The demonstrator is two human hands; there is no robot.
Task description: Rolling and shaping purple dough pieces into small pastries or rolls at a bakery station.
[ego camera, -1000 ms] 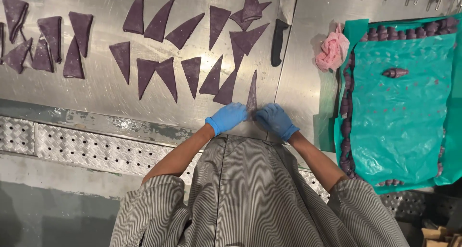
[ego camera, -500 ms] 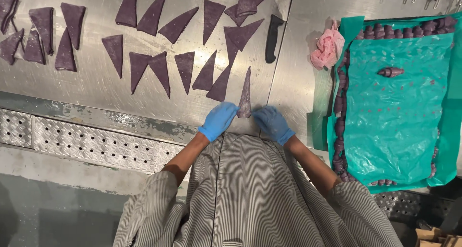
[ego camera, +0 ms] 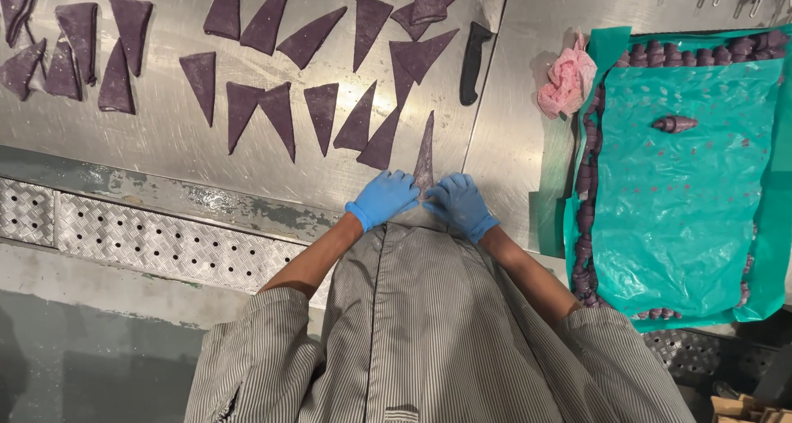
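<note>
Dough wedge [ego camera: 425,147] lies on steel table [ego camera: 165,155], long axis running away from body, tip far, wide end under both hands. L hand [ego camera: 384,197] and R hand [ego camera: 459,203], blue-gloved, fingers flat on wide end, one each side, equally near; nothing gripped. Other wedges beyond/left of it; knife [ego camera: 473,60] beyond-right; teal tray [ego camera: 685,200] right.

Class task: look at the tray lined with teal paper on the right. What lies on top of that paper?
On the teal paper, rolled purple dough pieces line its left and top edges, and one sits alone near the top. Whatever lies beneath the paper is covered.
</note>
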